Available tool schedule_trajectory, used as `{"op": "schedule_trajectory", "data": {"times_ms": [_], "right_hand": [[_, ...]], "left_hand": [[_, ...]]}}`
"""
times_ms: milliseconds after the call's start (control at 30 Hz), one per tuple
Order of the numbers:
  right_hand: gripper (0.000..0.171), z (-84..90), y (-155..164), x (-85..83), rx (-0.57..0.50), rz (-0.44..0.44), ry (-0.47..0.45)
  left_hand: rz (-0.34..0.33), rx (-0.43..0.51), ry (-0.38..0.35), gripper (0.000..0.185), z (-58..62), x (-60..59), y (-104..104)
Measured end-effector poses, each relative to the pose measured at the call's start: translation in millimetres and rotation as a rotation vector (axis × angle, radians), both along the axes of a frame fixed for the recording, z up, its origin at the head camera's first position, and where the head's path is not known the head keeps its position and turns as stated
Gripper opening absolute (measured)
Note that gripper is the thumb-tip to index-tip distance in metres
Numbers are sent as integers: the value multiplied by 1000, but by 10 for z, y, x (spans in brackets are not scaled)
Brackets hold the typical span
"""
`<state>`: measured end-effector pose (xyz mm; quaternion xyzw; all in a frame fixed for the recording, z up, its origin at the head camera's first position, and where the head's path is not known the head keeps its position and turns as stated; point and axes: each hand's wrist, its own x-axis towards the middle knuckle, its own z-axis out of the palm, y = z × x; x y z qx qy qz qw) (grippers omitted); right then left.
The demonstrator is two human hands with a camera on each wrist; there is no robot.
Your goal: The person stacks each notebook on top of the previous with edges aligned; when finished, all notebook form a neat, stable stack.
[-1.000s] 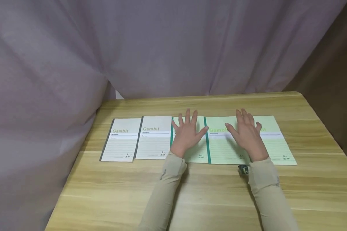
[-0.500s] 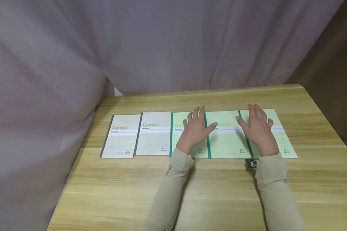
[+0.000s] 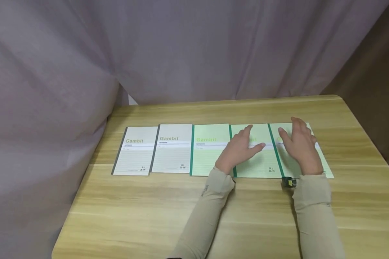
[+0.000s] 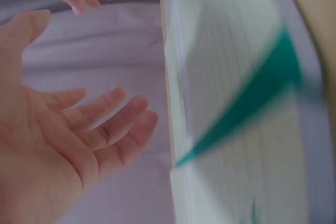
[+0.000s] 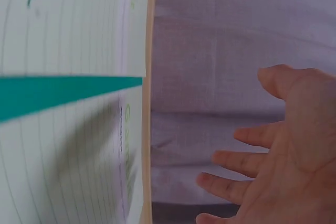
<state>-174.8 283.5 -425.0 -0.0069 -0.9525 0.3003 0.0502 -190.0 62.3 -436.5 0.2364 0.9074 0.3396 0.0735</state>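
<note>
Several Gambit notebooks lie in a side-by-side row in the head view. On the left are two white notebooks with dark spines, an outer one (image 3: pixel 134 158) and an inner one (image 3: pixel 171 156). Three pale green notebooks with teal spines follow: a left one (image 3: pixel 207 158), a middle one (image 3: pixel 257 167) and a right one (image 3: pixel 286 163). My left hand (image 3: pixel 238 151), fingers spread, hovers over the middle green notebook. Over the right green notebook is my right hand (image 3: pixel 301 147), its thumb apart from its fingers. Both wrist views show the left palm (image 4: pixel 58 150) and right palm (image 5: pixel 296 156) holding nothing, raised off the covers.
A wood-grain table (image 3: pixel 133 212) carries the row, with its front part stretching below the notebooks. Behind and to the left hangs a greyish-purple curtain (image 3: pixel 188 54). A small black device (image 3: pixel 289 182) sits at my right wrist.
Both hands have moved to the right above the row. The left hand has passed from the left green notebook to the middle one, leaving the left cover uncovered. The notebooks keep their arrangement.
</note>
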Motion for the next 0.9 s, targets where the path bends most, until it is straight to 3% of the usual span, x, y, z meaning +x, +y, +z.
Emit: {"op": "schedule_trajectory", "data": {"times_ms": [167, 367, 733, 900], "right_hand": [[75, 7, 147, 23, -4, -32, -15], [75, 18, 307, 83, -7, -37, -98], [71, -32, 504, 150, 5, -49, -188], [69, -110, 597, 191, 13, -73, -207]], "left_hand": [[-28, 48, -33, 81, 0, 24, 169], [-75, 91, -73, 76, -57, 61, 309], [-139, 8, -108, 74, -64, 167, 511], [-137, -44, -89, 73, -98, 209, 567]]}}
